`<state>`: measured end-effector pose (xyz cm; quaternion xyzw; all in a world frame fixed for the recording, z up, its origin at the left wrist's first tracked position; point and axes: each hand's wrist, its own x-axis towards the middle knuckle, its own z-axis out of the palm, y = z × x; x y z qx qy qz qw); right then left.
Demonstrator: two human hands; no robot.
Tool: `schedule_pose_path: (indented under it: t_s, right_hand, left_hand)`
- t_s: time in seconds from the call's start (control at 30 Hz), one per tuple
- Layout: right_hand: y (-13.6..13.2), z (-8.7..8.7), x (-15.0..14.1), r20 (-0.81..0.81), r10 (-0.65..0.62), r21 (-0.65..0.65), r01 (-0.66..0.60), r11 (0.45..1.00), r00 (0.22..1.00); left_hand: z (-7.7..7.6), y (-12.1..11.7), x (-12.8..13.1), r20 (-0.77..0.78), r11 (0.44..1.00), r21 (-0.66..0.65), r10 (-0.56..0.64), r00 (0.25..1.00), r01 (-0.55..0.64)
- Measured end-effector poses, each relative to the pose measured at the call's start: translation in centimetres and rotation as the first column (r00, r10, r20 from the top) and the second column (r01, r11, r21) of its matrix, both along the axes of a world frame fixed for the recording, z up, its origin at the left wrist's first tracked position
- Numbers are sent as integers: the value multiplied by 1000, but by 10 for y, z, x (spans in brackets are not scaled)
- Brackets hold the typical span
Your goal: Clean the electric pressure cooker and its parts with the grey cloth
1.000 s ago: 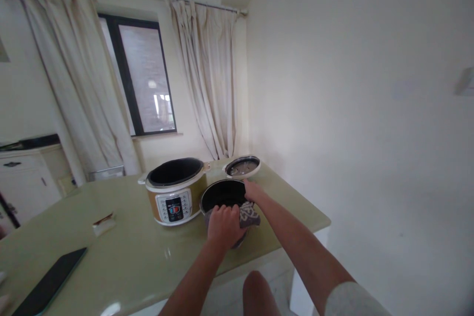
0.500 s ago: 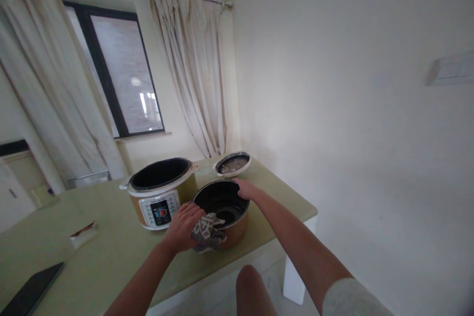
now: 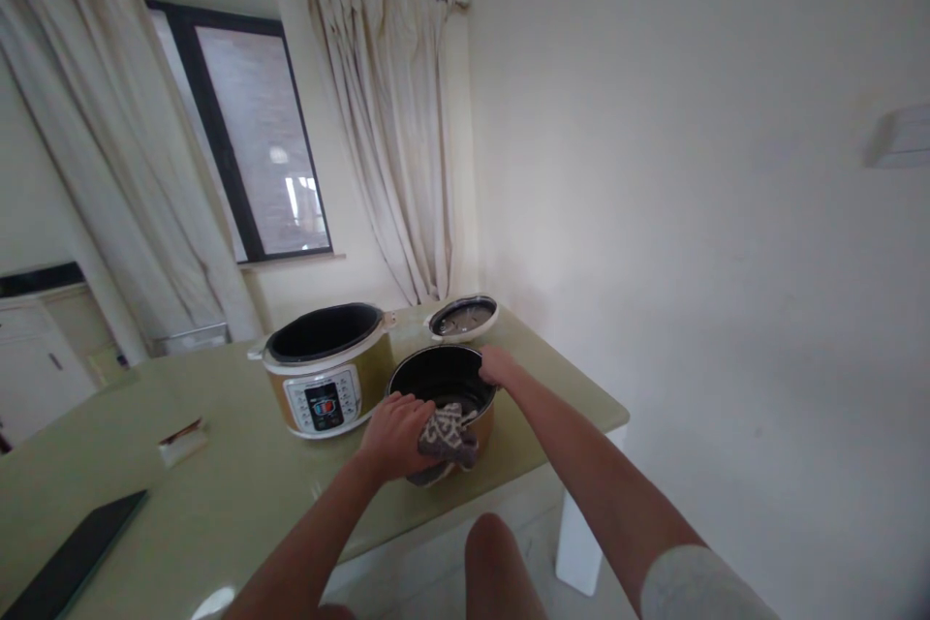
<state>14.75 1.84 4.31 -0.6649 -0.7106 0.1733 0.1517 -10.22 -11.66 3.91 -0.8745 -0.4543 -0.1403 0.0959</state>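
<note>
A dark inner pot (image 3: 443, 378) with a gold outside stands near the front right edge of the pale green table (image 3: 239, 494). My left hand (image 3: 396, 434) is closed on a grey patterned cloth (image 3: 447, 434), which it presses against the pot's near rim. My right hand (image 3: 498, 366) grips the pot's far right rim, fingers curled over it. Left of the pot sits the gold and white electric cooker (image 3: 326, 373), open and without its lid. The cooker's lid (image 3: 463, 318) lies upside down behind the pot.
A dark tablet (image 3: 69, 560) lies at the table's front left, with a small white packet (image 3: 181, 439) further back. Curtains and a window are behind the table, a white cabinet (image 3: 36, 358) at the far left. My knee (image 3: 494, 567) shows below the table edge.
My left hand with the cloth moved from the pot's right front to its left side, then back toward the near rim. The view shifted slightly; my right hand stayed on the rim.
</note>
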Motion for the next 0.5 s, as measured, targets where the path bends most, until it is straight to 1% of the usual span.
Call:
schedule_pose_path:
  t_s: [0.07,0.13,0.2,0.27,0.33,0.4,0.47,0.5]
  right_hand:
    - [-1,2,3,4,20,-30,-20,999,1000]
    - [-2,2,5,-2,41,-38,-41,998,999]
    - [-3,3,6,-16,58,-28,-59,998,998]
    - [-5,3,6,-33,60,-16,-60,998,998]
    - [-7,4,6,-50,38,-17,-39,999,998]
    - [-8,5,3,-64,5,-48,-8,999,998]
    - [-8,6,-1,-68,-23,-106,16,994,997]
    - [-8,7,-4,-65,-34,-131,25,991,997]
  left_hand:
    - [-1,10,-22,4,993,5,-116,993,116]
    - [-4,19,-42,37,978,62,-204,978,201]
    - [-7,24,-55,76,965,129,-240,968,229]
    - [-8,25,-58,79,966,150,-226,971,212]
    - [-7,23,-51,40,976,126,-183,982,177]
    - [-6,18,-34,2,989,101,-105,994,104]
    - [-5,10,-5,1,993,110,32,999,-32]
    - [-5,6,11,16,985,124,120,993,-121]
